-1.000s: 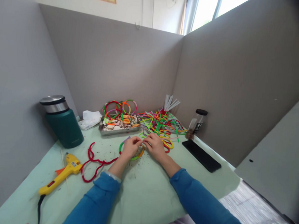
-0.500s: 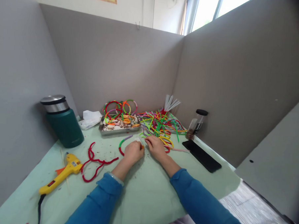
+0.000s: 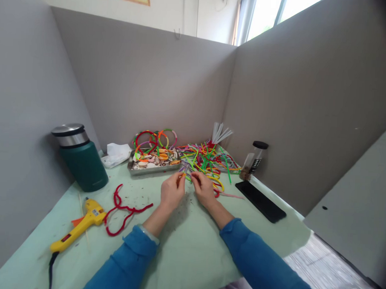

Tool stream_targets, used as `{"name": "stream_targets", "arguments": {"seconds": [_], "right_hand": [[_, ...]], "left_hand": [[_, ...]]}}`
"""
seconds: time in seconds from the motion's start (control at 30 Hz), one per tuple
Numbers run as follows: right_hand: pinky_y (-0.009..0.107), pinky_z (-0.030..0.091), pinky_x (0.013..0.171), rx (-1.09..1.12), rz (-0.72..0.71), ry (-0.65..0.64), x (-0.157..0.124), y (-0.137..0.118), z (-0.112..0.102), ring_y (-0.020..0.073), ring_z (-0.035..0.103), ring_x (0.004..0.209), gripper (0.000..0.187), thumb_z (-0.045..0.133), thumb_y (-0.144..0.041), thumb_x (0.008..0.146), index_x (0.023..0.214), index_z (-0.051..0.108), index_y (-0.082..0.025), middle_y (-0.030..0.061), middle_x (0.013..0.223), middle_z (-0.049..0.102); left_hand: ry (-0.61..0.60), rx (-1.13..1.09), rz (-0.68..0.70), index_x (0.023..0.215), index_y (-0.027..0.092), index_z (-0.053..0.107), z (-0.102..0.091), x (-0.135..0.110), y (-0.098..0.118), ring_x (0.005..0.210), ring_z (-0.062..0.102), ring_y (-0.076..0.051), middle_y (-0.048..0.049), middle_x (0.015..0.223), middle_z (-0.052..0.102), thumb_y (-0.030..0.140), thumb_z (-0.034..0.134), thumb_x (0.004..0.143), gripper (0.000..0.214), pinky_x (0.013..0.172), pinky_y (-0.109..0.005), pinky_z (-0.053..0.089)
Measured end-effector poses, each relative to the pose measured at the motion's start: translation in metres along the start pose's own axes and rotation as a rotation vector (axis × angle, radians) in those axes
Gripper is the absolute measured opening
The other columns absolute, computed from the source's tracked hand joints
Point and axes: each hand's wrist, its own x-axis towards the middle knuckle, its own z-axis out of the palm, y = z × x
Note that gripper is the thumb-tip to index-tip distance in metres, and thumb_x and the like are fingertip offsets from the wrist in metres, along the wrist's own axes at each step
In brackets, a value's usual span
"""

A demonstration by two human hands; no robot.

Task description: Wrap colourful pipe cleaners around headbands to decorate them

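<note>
My left hand [image 3: 172, 191] and my right hand [image 3: 204, 189] meet at the near edge of a pile of coloured pipe cleaners [image 3: 210, 160] on the pale green table [image 3: 188, 246]. Both hands are closed in a pinch. A short orange and green pipe-cleaner piece [image 3: 183, 175] shows between their fingertips; the rest of it is hidden by my left hand. Both sleeves are blue.
A metal tray of shells [image 3: 132, 169] stands behind the hands, with coloured rings [image 3: 155, 137] leaning on the wall. At left are a green flask [image 3: 80, 158], a yellow glue gun [image 3: 79, 225], a red pipe cleaner [image 3: 122, 209] and a tissue [image 3: 117, 153]. A black phone [image 3: 260, 201] and a small jar [image 3: 255, 158] are at right.
The coloured ring that lay under my hands is no longer seen; my left hand covered it. Both hands have shifted a little farther away, toward the pile, fingertips together.
</note>
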Motion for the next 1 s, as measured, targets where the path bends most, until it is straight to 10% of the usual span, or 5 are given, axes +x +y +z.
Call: {"name": "stream_targets", "arguments": {"seconds": [0.4,1.0], "right_hand": [[0.031,0.047,0.074,0.062,-0.052,0.02,0.0,-0.015,-0.003,0.0176,0.059,0.082,0.016,0.046,-0.024,0.085,0.095,0.059,-0.02,0.0067,0.09,0.064],[0.031,0.044,0.074,-0.108,-0.164,0.027,0.007,-0.036,0.006,0.018,0.057,0.08,0.018,0.043,-0.02,0.087,0.095,0.06,-0.018,0.0072,0.086,0.064]], "left_hand": [[-0.081,-0.857,-0.299,0.081,0.016,0.055,0.002,0.01,-0.009,0.041,0.039,-0.005,0.0044,0.059,0.05,0.035,0.062,0.068,0.024,0.041,-0.02,0.028],[-0.123,-1.006,-0.359,0.075,0.016,0.056,0.002,0.007,-0.005,0.039,0.037,-0.003,0.0056,0.053,0.047,0.037,0.065,0.067,0.025,0.04,-0.019,0.025]]}}
